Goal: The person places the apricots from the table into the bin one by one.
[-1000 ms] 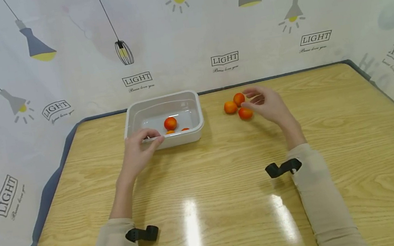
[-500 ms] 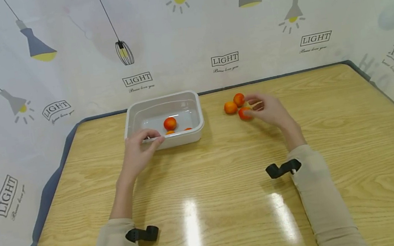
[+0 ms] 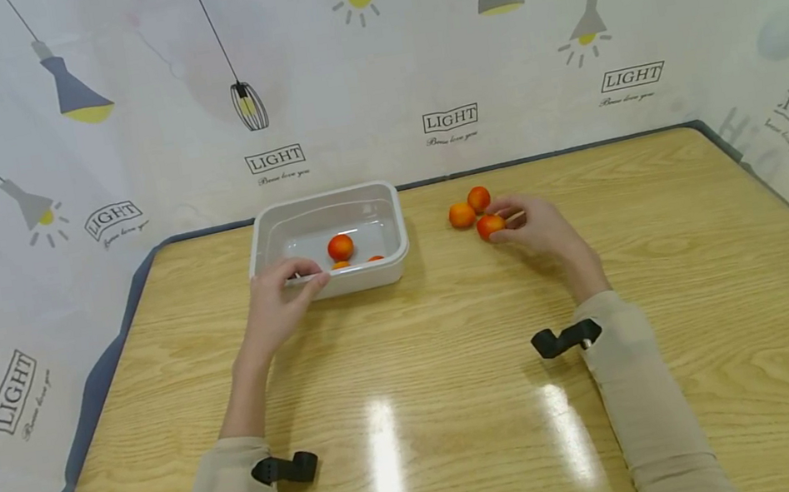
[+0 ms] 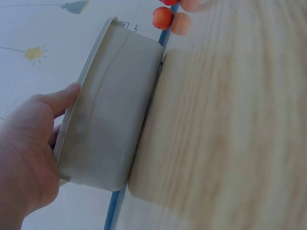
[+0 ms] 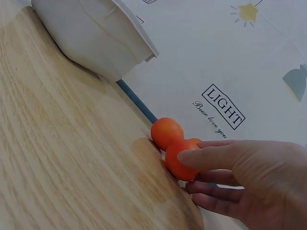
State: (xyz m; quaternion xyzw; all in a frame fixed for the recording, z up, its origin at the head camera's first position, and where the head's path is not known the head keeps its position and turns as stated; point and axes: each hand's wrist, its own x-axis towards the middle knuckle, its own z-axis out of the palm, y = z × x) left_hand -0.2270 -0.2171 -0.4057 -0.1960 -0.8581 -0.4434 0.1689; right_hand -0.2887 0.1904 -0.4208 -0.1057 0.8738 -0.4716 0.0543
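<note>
At the left, my left hand (image 3: 283, 294) pinches the near rim of a light grey plastic box (image 3: 397, 224), thumb outside and fingers over the edge. The left wrist view shows the box's outer wall (image 4: 115, 105) and the thumb against its rim. Inside the box lie an orange-red round fruit (image 3: 340, 247) and parts of others, partly hidden by the near wall. My right hand (image 3: 539, 226) grips an orange-red round fruit (image 3: 490, 227) on the table, with the thumb on its near side (image 5: 181, 165). Two similar fruits, one orange (image 3: 462, 215) and one redder (image 3: 479, 199), lie just behind it.
The wooden table (image 3: 408, 345) reaches back to a pale curtain (image 3: 337, 52) printed with lamps. Bare table surface lies between the box and the loose fruits.
My right hand has come down and closed its thumb and fingers round the nearest loose fruit. The left hand and the box have stayed in place.
</note>
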